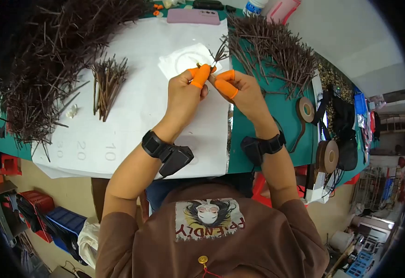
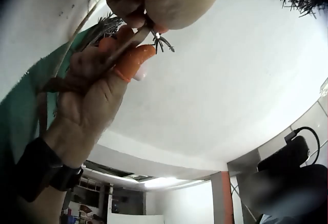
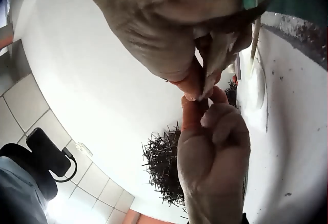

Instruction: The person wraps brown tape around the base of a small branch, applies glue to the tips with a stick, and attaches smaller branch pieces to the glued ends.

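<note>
Over the white sheet in the head view, both hands meet at a small dark branching twig [image 1: 219, 55]. My left hand [image 1: 184, 92] pinches the twig's lower end between thumb and fingers, and orange finger cots [image 1: 200, 76] cover some of its fingertips. Close on its right, my right hand [image 1: 246, 95] also wears orange cots and pinches a strip of brown tape [image 2: 125, 47]. In the left wrist view, the strip runs back from the fingertips across the right palm. The right wrist view shows the fingertips of both hands together, largely hiding the join of twig and tape.
A small twig bundle [image 1: 107, 85] lies left of the hands, beside a large dark twig heap [image 1: 26, 69]. More twigs [image 1: 276, 51] lie at the back right on the green cloth. Two brown tape rolls [image 1: 300, 107] stand at right. A mauve phone [image 1: 193, 16] lies at the back.
</note>
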Tool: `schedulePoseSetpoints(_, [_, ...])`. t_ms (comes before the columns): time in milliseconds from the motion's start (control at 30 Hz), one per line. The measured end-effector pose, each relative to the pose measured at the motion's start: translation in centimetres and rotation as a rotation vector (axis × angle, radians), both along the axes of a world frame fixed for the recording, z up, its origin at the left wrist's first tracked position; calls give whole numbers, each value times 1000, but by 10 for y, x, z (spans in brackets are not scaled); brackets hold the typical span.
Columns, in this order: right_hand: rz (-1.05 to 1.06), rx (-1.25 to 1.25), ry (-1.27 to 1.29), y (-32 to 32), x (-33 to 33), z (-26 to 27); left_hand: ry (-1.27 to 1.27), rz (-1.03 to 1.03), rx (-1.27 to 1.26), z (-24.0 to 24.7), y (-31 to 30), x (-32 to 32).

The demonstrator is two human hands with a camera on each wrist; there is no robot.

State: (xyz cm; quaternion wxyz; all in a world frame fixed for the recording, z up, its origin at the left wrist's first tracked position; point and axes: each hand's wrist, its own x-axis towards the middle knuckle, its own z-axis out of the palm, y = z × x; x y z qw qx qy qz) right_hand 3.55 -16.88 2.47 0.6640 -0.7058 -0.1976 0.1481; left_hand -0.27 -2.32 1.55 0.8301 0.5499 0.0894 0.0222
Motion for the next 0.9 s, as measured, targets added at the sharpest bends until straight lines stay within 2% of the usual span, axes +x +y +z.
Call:
schedulePoseSetpoints(67, [10, -1, 81, -3, -2, 3, 15, -37, 89, -2, 1, 0])
schedulePoseSetpoints(233, [-22, 19, 234, -12, -4, 7, 121, 14, -218, 6, 13, 3])
schedulePoseSetpoints(467, [107, 184, 418, -22, 1, 6, 101, -70, -53, -1, 7, 4])
schedulePoseSetpoints(567, [0, 91, 239, -19, 2, -5, 93, -111, -13, -8, 8, 6])
schedulePoseSetpoints(667, [-6, 79, 222, -21, 5, -6, 98, -96, 5, -13, 6, 6])
schedulePoseSetpoints(900, [-95, 159, 390, -22, 5, -5, 126, -15, -32, -11, 5, 7])
